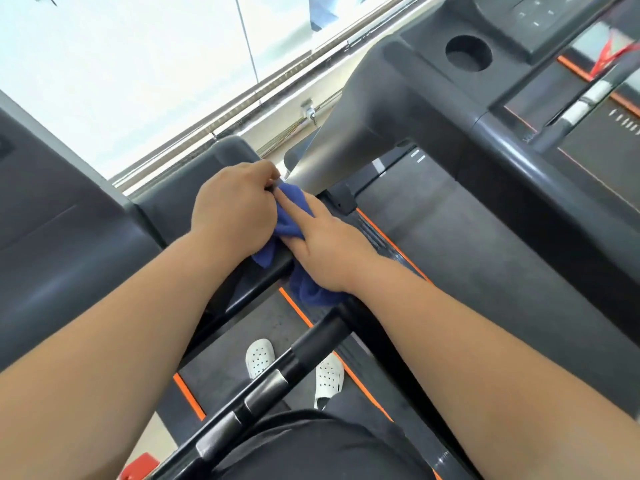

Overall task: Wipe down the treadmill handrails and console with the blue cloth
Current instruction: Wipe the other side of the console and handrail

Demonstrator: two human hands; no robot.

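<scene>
Far down-left of the console [530, 26], the dark handrail [247, 291] passes beneath both hands, its bare length showing on the near side, toward the body. The left hand [235, 209] pinches the upper end of the blue cloth [289, 221] with curled fingers. The right hand [327, 247] lies straight-fingered on it, pressing it to the rail, and looks best placed to drive the stroke.

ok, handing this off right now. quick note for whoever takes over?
Left hand: grips the upper end of the blue cloth.
Right hand: straight fingers press the cloth onto the handrail.
Cloth: draped over that handrail, one end hanging below the right hand.
Done: cannot tell how much is wiped.
Left: finish this rail, then probably the grip bar near the waist and the console, which no hand touches.
</scene>
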